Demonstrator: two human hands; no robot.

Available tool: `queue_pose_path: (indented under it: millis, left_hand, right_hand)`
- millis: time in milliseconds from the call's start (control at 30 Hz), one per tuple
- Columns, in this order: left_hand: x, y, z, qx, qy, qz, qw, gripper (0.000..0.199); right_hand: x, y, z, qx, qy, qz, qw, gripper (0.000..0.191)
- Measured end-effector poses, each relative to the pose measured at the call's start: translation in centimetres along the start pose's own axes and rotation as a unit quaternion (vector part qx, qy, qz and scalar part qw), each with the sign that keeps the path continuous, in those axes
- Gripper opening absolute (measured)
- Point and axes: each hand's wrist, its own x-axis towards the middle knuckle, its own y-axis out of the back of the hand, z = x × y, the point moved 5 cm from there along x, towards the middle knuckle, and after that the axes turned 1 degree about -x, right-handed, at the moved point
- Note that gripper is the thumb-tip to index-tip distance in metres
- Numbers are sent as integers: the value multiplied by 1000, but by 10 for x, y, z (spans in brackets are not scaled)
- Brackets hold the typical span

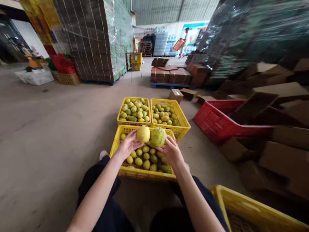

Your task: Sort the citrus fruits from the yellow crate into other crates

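My left hand (128, 145) holds a smooth round yellow fruit (143, 134) in its fingers. A larger, bumpy yellow-green fruit (157, 137) is held in my right hand (170, 150), close beside the first one. Both fruits are raised over the near yellow crate (145, 175), where many yellow and green fruits lie in the bottom. Behind it stand a back left crate (118, 118) and a back right crate (181, 124), both yellow and bearing similar fruits.
A red crate (217, 124) and cardboard boxes (285, 154) lie to the right. Another yellow crate (256, 206) is at the lower right. Wrapped stacks (94, 38) rise behind. In the distance a person (186, 40) carries an orange crate (178, 44).
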Motion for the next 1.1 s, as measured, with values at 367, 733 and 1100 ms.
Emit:
queue_pose_path:
  millis: [367, 733, 1100]
  left_hand:
    - [-2, -2, -10, 113, 0, -8, 994, 38]
    - [0, -4, -28, 97, 34, -74, 992, 54]
    - [8, -1, -29, 64, 54, -35, 996, 36]
  right_hand:
    - [-5, -7, 11, -131, -5, 15, 991, 49]
    - [-3, -9, 27, -102, -5, 21, 995, 43]
    - [-4, -11, 17, 2, -13, 10, 1000, 34]
